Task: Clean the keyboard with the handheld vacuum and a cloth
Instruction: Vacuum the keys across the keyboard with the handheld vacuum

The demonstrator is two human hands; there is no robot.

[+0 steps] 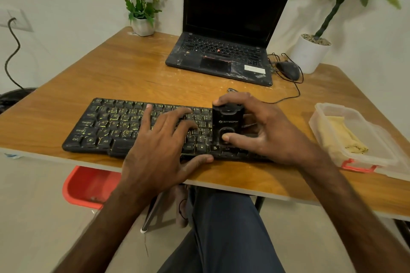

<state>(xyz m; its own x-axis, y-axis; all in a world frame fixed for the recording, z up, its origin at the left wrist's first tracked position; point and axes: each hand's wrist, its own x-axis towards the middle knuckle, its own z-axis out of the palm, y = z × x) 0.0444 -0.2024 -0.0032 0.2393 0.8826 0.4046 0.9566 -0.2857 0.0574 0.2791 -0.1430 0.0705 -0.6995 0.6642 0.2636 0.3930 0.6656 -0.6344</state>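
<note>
The handheld vacuum, mid-frame on the right end of the keyboard, looks small, rigid and light to me; my right hand grips its sides, thumb on its front face. My left hand lies flat, fingers spread, steadying the stiff keyboard on the tabletop.

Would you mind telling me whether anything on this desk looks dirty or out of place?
Yes: yellowish grit lies between the keys of the flat black keyboard, and pale smears streak the palm rest of the open black laptop behind it.
</note>
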